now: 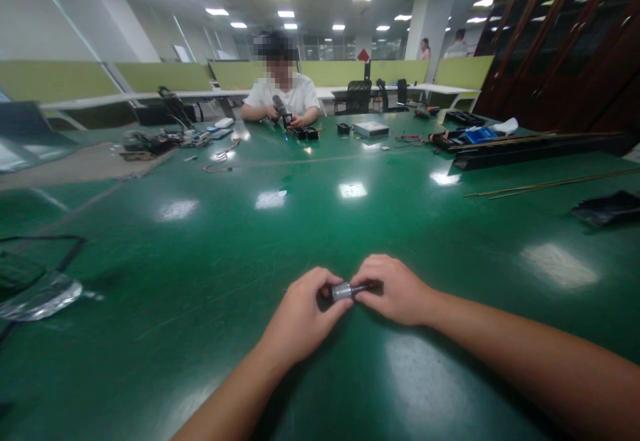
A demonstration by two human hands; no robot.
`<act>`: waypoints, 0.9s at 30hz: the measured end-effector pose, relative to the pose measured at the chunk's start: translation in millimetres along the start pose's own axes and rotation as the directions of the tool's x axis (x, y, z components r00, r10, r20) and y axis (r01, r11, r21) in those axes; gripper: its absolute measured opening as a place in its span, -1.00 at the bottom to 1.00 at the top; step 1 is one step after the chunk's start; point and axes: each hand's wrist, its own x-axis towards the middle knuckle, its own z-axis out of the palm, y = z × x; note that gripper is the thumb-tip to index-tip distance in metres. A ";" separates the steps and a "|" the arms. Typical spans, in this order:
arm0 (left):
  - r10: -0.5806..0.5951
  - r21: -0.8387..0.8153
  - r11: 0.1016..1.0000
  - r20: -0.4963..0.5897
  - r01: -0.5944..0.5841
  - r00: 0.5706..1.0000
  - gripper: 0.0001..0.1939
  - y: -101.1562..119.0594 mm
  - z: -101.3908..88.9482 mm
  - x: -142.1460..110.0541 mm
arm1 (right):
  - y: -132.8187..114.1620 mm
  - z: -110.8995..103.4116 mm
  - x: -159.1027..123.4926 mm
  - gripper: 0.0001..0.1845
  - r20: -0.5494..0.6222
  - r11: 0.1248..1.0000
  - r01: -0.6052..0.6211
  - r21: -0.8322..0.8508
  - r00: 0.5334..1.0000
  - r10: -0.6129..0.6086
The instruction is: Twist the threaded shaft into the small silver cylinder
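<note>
My left hand (305,311) and my right hand (393,289) meet low over the green table (280,241). Between them is a small silver metal cylinder (342,290) with a dark end that runs toward the right hand. The left hand's fingers are curled and pinch the silver end. The right hand is closed around the dark end. Both forearms come in from the bottom edge of the view.
A person in a white shirt (284,94) sits across the table with a tool and small black parts (306,132). Cables and boards (160,141) lie at the far left, long black rails (540,151) and thin rods at the right, a plastic bag (37,294) at the near left.
</note>
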 end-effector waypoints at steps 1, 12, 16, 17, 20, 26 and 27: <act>-0.004 -0.001 1.000 0.000 0.004 1.000 -0.86 0.1 -0.1 -0.1 | -0.1 -0.2 -0.1 -0.88 -0.001 1.000 -0.001 0.000 1.000 0.001; -0.033 -0.015 0.999 0.008 0.033 0.999 -0.85 -0.9 0.4 -0.1 | 0.8 -3.6 0.3 -0.88 0.035 1.000 -0.024 0.013 0.999 0.023; -0.040 -0.023 0.999 0.009 0.040 0.999 -0.84 -0.1 0.3 0.5 | 0.8 -5.8 0.5 -0.88 0.046 1.000 -0.026 0.014 0.999 0.025; -0.039 -0.028 0.999 0.010 0.039 0.999 -0.84 0.1 0.2 0.6 | 0.7 -6.3 0.5 -0.88 0.045 1.000 -0.026 0.014 0.999 0.025; -0.042 -0.035 0.998 0.010 0.043 0.999 -0.85 0.8 -0.2 0.3 | 0.2 -7.4 0.1 -0.87 0.049 1.000 -0.023 0.013 0.999 0.023; -0.042 -0.039 0.998 0.004 0.042 0.999 -0.85 0.4 0.0 -0.3 | 1.1 -7.8 -0.6 -0.86 0.047 0.999 -0.023 0.023 0.999 0.022; -0.041 -0.040 0.998 0.005 0.041 0.999 -0.85 0.2 0.1 -0.3 | 1.4 -7.6 -0.8 -0.86 0.047 0.999 -0.024 0.023 0.999 0.022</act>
